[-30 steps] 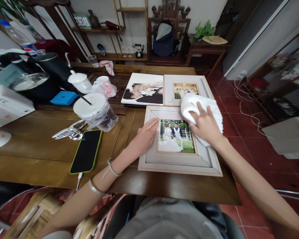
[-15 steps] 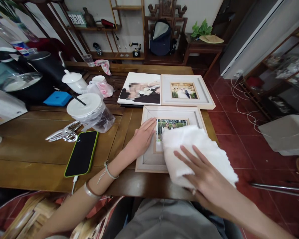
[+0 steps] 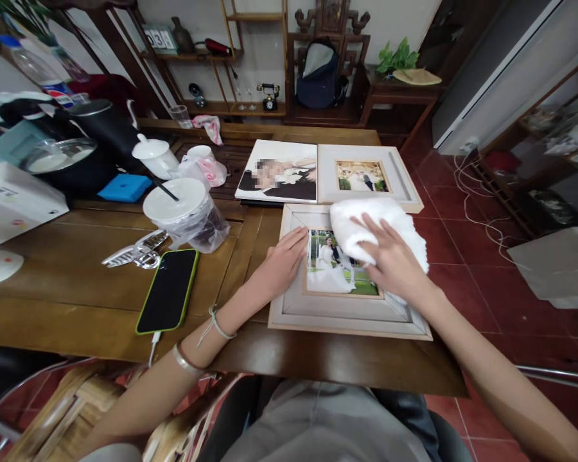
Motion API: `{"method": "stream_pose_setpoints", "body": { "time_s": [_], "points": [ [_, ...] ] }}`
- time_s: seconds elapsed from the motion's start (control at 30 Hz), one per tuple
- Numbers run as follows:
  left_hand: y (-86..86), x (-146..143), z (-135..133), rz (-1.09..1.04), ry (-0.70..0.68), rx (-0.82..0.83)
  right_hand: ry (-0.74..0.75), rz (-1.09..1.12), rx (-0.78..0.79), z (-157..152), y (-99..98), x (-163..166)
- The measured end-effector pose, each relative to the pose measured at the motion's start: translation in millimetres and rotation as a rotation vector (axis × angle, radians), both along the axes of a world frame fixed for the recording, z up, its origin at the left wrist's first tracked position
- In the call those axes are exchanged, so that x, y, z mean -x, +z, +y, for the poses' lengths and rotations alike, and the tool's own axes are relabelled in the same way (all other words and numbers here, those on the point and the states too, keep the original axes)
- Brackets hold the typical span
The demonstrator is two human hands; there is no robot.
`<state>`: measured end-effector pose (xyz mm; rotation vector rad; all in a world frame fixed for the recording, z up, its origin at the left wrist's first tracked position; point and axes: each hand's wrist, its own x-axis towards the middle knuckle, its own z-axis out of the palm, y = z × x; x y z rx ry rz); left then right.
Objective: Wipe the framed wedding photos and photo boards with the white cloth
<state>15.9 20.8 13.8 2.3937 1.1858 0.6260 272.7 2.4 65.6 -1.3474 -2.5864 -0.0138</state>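
A light wooden picture frame [image 3: 351, 326] lies flat near the front edge of the table, holding a wedding photo [image 3: 325, 256] of people outdoors. My left hand [image 3: 286, 262] rests on the frame's left side, its fingers stretched out flat beside the photo. A white cloth [image 3: 404, 224] is bunched under my right hand [image 3: 395, 256], which holds it against the upper right of the frame with fingers somewhat spread. The cloth hides the photo's upper right part and a stretch of the frame's far border.
Beyond the frame lie a second framed photo [image 3: 404, 173] and a photo panel [image 3: 289, 189]. On the left are a phone [image 3: 167, 292] with a cable, a clear hair claw [image 3: 137, 250], a lidded cup [image 3: 187, 212] with a straw, a blue box [image 3: 124, 187] and a white teapot [image 3: 154, 157].
My right hand has pushed the cloth away from me, from the frame's near right corner to its upper right. More of the photo and lower border now shows. My left hand stays on the frame.
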Motion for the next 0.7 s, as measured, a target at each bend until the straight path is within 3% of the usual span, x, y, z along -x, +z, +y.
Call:
{"method": "stream_pose_setpoints", "body": {
  "time_s": [0.1, 0.2, 0.3, 0.53, 0.7],
  "points": [
    [-1.5, 1, 0, -0.005, -0.003, -0.018, -0.071, -0.034, -0.074, 25, -3.5, 2],
    [-2.7, 1, 1, -0.002, -0.005, -0.032, -0.062, -0.084, -0.052, 24, -4.6, 7],
    [-3.9, 1, 0, -0.001, -0.008, -0.041, 0.017, -0.094, 0.037, -5, -0.4, 13],
    [-4.5, -1, -1, -0.031, 0.007, -0.059, 0.212, 0.000, 0.291, -105, 23.5, 26],
    [-2.3, -1, -1, -0.022, 0.006, -0.039, 0.254, 0.048, 0.249, -116, 18.5, 32]
  ]
}}
